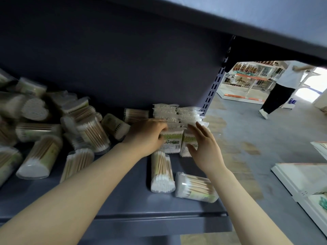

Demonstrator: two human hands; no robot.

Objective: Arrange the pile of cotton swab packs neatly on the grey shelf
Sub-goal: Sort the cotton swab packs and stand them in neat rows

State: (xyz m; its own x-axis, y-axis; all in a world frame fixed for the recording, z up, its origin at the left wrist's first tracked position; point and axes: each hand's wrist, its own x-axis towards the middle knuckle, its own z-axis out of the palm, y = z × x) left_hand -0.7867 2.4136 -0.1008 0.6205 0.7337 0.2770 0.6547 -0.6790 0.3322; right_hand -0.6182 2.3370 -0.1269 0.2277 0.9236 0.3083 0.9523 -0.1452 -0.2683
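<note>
**One small stack done, most of the pile still loose**

The stacked flat packs [177, 119] sit at the grey shelf's [123, 206] right end. The left hand [146, 137] curls its fingers on a front pack; the right hand [203, 144] is spread, touching the stack. Left of the stack, the jumbled pile [53, 131] waits, blurred and cut off by the frame edge

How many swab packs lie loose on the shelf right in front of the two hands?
2. One pack lies below the left hand, swab tips toward the camera. The other pack lies on its side near the shelf edge, under the right hand.
</note>
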